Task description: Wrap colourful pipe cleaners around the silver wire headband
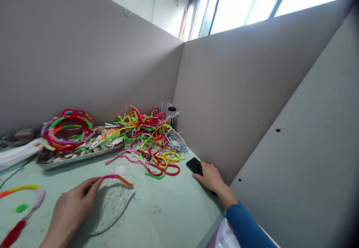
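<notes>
My left hand rests low on the pale green table, its fingers pinched on the end of a pink and orange pipe cleaner that arches over the surface. My right hand, in a blue sleeve, lies on a black phone at the table's right edge beside the grey partition. A tangled heap of coloured pipe cleaners sits just beyond both hands.
A metal tray with shells and a stack of wrapped rings stands at the back left. A dark wire lies near my left hand. Loose pipe cleaner pieces lie far left. Grey partitions wall in the corner.
</notes>
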Motion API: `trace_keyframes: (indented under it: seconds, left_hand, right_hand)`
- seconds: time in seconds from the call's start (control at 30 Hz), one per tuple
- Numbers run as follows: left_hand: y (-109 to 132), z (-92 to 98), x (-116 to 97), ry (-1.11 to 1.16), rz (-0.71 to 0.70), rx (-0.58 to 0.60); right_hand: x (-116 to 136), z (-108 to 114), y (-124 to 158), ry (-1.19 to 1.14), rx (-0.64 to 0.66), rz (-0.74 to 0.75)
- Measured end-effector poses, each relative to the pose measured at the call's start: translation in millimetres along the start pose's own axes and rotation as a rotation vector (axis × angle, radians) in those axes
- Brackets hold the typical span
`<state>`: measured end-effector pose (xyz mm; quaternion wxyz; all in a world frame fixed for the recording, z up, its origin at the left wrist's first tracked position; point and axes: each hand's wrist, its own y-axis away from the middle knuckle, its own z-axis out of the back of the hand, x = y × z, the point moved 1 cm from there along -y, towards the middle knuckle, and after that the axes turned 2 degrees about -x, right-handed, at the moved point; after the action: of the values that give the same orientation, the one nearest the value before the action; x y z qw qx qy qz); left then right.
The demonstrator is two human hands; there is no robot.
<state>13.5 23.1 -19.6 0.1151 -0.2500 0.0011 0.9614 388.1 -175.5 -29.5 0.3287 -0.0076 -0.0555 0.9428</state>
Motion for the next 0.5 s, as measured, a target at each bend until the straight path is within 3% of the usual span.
trace_keyframes:
  seconds: [0.33, 0.5]
  left_hand:
    - [-1.9, -0.2, 3.3, -0.01, 0.004, 0.001]
    - [-4.2, -1.9, 5.1, -0.007, 0.008, 0.013]
  right_hand:
    - [1.9, 1.8, 0.6, -0.009, -0.026, -0.093]
    - [0.5, -0.4, 0.4, -0.059, -0.061, -0.036]
